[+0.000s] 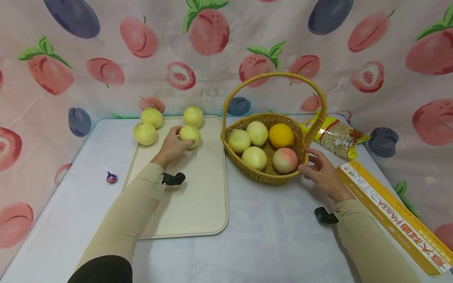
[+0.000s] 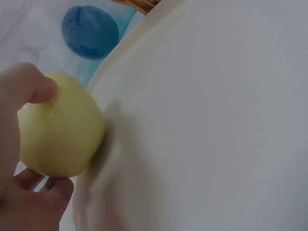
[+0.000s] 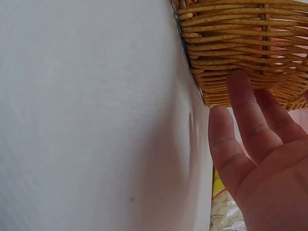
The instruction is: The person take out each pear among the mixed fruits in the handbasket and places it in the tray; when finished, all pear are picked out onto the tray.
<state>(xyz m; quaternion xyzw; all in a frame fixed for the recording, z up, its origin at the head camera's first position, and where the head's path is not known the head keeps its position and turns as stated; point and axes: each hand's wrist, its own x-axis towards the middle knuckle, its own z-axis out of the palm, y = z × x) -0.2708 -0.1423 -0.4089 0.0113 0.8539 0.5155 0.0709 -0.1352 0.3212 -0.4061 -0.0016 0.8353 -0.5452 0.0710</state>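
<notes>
Over the flat beige tray (image 1: 198,196) your left hand (image 1: 172,147) pinches a round pale-yellow fruit (image 1: 188,134), right hand (image 1: 323,173) loosely spread against golden wicker basket (image 1: 260,177)

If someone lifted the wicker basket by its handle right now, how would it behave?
The wicker basket would probably stay fairly stiff: its tall handle holds a clean arch. Some weight seems likely, with an orange, a peach and three pale-green fruits inside. Tilted, these might roll, being round with bare wicker among them.
</notes>
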